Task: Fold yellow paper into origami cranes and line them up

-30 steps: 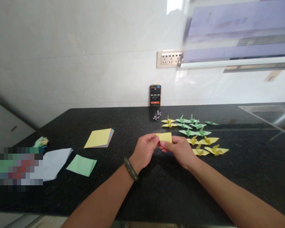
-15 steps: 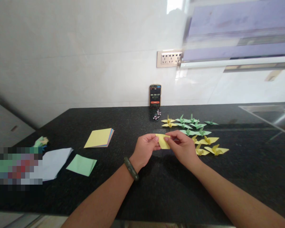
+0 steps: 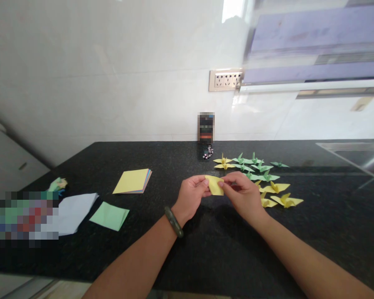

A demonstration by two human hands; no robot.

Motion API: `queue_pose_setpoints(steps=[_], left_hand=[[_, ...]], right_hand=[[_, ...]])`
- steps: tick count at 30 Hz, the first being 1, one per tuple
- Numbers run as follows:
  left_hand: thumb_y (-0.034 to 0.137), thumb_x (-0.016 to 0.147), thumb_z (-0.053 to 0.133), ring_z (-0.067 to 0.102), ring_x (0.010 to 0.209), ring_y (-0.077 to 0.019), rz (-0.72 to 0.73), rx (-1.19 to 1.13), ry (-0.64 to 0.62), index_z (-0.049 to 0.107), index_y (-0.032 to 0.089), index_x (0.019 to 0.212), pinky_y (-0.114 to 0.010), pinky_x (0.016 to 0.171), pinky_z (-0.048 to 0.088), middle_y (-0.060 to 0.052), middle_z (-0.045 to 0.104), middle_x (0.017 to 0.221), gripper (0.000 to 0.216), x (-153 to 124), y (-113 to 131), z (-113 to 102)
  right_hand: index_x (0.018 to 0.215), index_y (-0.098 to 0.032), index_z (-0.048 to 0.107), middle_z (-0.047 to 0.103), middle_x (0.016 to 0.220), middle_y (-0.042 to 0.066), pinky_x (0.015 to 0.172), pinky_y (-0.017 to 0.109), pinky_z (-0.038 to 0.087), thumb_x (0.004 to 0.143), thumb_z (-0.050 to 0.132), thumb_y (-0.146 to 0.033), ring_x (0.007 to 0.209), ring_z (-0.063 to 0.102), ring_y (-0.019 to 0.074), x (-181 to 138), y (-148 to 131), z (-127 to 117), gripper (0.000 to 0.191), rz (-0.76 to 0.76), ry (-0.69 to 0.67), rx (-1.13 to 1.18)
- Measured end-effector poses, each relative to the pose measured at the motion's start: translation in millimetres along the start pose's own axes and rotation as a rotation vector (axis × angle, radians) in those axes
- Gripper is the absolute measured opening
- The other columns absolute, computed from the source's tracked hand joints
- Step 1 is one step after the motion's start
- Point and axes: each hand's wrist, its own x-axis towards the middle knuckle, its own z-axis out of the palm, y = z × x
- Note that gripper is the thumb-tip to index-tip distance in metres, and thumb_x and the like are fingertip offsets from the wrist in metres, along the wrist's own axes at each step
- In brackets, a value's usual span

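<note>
A small folded piece of yellow origami paper (image 3: 214, 185) is held up between my two hands over the dark counter. My left hand (image 3: 191, 195), with a dark green bangle (image 3: 173, 222) on its wrist, pinches the paper's left side between thumb and fingers. On the opposite side, my right hand (image 3: 241, 191) has its thumb and fingers closed on the right edge. Just beyond and beside the right hand stand several folded paper cranes, among them a yellow crane (image 3: 286, 201) and a green crane (image 3: 262, 166). The right hand partly covers some cranes.
A stack of coloured paper (image 3: 132, 181) topped with yellow lies left on the black counter (image 3: 187, 261). Nearer are a green folded sheet (image 3: 110, 216) and white paper (image 3: 77, 211). A phone (image 3: 206, 128) leans on the wall by a beaded strap (image 3: 208, 152). A sink (image 3: 355, 146) is at right.
The right thumb has slid slightly toward the right edge of the yellow paper, baring more of it. The whole view has shifted a little; the left hand keeps its grip.
</note>
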Motion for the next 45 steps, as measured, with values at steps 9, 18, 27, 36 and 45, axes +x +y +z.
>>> queue_pose_setpoints(steps=[9, 18, 27, 36, 45], left_hand=[[0.026, 0.071, 0.062, 0.061, 0.059, -0.0113, -0.045, -0.051, -0.008, 0.063, 0.011, 0.081, -0.026, 0.063, 0.050, -0.003, 0.066, 0.068, 0.019, 0, -1, -2], [0.032, 0.070, 0.063, 0.060, 0.058, -0.0112, -0.045, -0.054, -0.022, 0.062, 0.011, 0.077, -0.026, 0.061, 0.048, -0.003, 0.064, 0.065, 0.023, 3, -2, -5], [0.029, 0.068, 0.063, 0.059, 0.056, -0.0118, -0.086, -0.112, -0.025, 0.062, 0.010, 0.075, -0.025, 0.059, 0.047, -0.004, 0.064, 0.062, 0.020, 2, -2, -5], [0.023, 0.068, 0.062, 0.060, 0.056, -0.0119, -0.128, -0.166, -0.022, 0.062, 0.008, 0.075, -0.024, 0.058, 0.048, -0.005, 0.064, 0.062, 0.016, 2, 0, -4], [0.034, 0.069, 0.065, 0.058, 0.051, -0.0112, -0.095, -0.103, -0.006, 0.061, 0.009, 0.070, -0.024, 0.054, 0.047, -0.004, 0.063, 0.058, 0.026, 2, -4, -3]], right_hand=[[0.095, -0.028, 0.068, 0.057, 0.087, 0.007, 0.066, 0.032, 0.047, 0.081, 0.050, -0.017, 0.081, 0.053, 0.0179, 5, -3, -13, 0.025, -0.439, -0.143, -0.256], [0.102, -0.023, 0.065, 0.057, 0.096, 0.009, 0.071, 0.034, 0.046, 0.081, 0.052, -0.015, 0.087, 0.050, 0.0192, 12, -1, -21, 0.026, -0.646, -0.244, -0.443], [0.102, -0.022, 0.064, 0.056, 0.100, 0.010, 0.076, 0.034, 0.045, 0.082, 0.050, -0.015, 0.092, 0.049, 0.0198, 13, -2, -22, 0.025, -0.642, -0.300, -0.463], [0.096, -0.019, 0.066, 0.055, 0.100, 0.012, 0.074, 0.034, 0.045, 0.083, 0.048, -0.015, 0.093, 0.049, 0.0210, 14, -4, -23, 0.024, -0.619, -0.340, -0.477], [0.098, -0.021, 0.066, 0.055, 0.100, 0.011, 0.075, 0.035, 0.044, 0.084, 0.047, -0.017, 0.094, 0.048, 0.0209, 12, -4, -21, 0.024, -0.610, -0.382, -0.494]])
